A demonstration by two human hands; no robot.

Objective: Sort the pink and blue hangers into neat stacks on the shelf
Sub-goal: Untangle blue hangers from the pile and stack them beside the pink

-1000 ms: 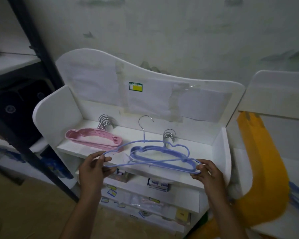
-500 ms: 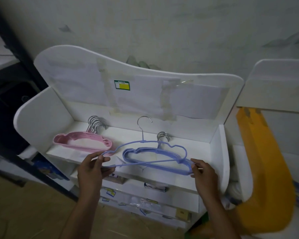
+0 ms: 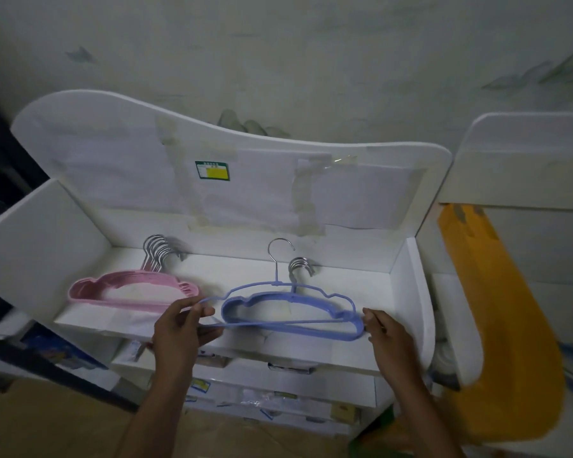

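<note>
Green-yellow label [image 3: 212, 171] on shelf back panel [image 3: 113, 153]; print too small to read.

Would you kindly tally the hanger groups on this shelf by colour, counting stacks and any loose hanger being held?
Pink stack: 1, lying on the shelf, left side.
Blue stack: 1, lying right of the pink one.
Single blue hanger: 1, held at its ends by the left hand and right hand, over the blue stack.
Total: 3 groups; hangers within each stack cannot be counted.

pink hangers [image 3: 131, 290] | blue hangers [image 3: 291, 317] | white shelf [image 3: 40, 246] | yellow-green label [image 3: 212, 171]
</note>
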